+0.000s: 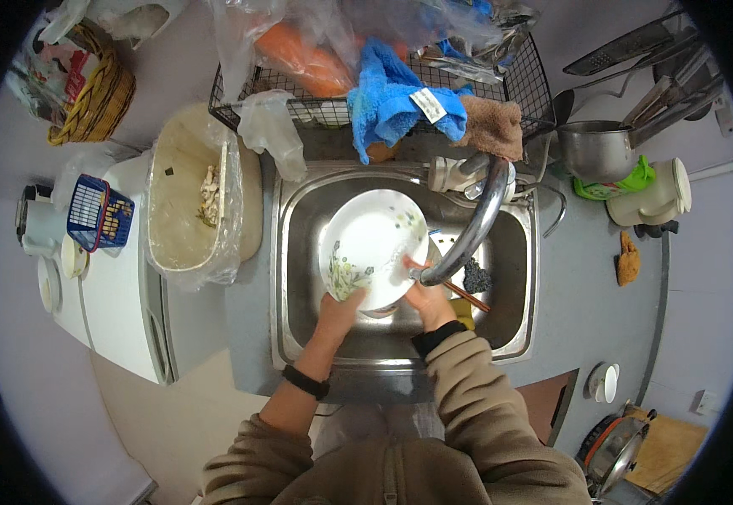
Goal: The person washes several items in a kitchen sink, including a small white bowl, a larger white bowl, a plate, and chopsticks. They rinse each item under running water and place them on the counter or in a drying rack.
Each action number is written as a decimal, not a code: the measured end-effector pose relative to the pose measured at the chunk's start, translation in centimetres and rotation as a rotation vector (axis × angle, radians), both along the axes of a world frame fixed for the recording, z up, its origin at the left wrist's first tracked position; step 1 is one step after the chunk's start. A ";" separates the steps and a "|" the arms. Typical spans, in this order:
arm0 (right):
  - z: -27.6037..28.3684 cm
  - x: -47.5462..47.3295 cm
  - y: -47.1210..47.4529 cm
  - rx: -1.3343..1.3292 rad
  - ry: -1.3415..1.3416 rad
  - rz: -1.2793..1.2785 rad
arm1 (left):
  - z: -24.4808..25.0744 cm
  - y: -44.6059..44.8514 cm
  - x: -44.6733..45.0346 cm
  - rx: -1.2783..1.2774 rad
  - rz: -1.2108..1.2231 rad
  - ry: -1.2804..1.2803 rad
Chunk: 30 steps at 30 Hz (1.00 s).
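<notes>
A white plate [376,240] with a green leaf and flower pattern is held tilted over the stainless steel sink [316,344]. My left hand [340,314] grips its lower left rim, thumb on the upper face. At the lower right rim is my right hand [431,302], its fingers slightly blurred and partly behind the curved metal faucet [477,243]. The spout ends just over the plate's right side. Beneath the plate lie other dishes, mostly hidden. Brown chopsticks [470,298], a dark mesh scrubber [477,278] and a yellow sponge or cloth [463,312] are to the right.
Left of the sink stands a cream bin [180,246] lined with plastic. A black wire basket [533,82] behind holds bags, a blue towel [382,101] and a brown cloth [492,123]. On the right are a metal saucepan [597,151], small white bowls [605,382] and a lidded pan [616,451].
</notes>
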State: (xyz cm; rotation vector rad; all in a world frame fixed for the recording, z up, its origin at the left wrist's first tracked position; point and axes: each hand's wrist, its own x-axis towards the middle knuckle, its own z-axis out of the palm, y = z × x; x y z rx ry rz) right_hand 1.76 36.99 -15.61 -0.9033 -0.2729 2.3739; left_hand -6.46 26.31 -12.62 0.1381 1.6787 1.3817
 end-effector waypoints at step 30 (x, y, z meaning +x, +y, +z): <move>8.1 9.7 -1.6 1.310 -1.382 0.283 | -7.9 3.1 1.3 -0.058 -0.180 -0.186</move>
